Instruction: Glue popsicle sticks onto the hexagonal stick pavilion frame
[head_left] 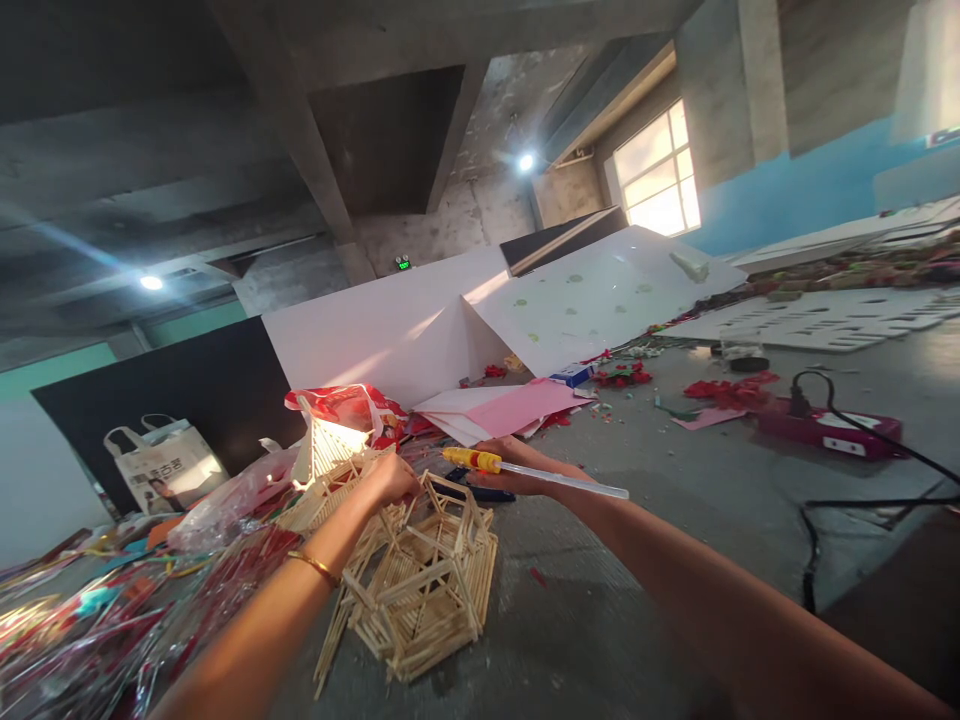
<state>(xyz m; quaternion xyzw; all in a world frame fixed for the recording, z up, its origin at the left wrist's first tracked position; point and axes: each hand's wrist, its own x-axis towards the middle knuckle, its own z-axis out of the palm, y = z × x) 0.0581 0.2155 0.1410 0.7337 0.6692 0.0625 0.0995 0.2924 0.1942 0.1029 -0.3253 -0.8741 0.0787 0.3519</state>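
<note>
A small house-like frame of thin wooden sticks point(427, 590) rests on the grey table in front of me. My left hand point(396, 480) is at its far left edge with fingers curled together; what lies between them is hidden. My right hand point(517, 465) is closed around a hot glue gun point(472, 459), just beyond the frame's right side. The gun has a yellow front, and a clear glue stick point(566, 480) runs back over my wrist. Under the hand shows a dark blue part point(487, 494), perhaps the gun's handle. A stick-built roof piece point(330, 455) stands behind my left hand.
Plastic-wrapped bundles point(217, 600) cover the left side. A red bag point(360, 405) and pink paper point(525, 405) lie behind. At right are a magenta power strip point(825, 432) with a black cable point(814, 555), red scraps point(731, 388) and a small jar point(744, 350).
</note>
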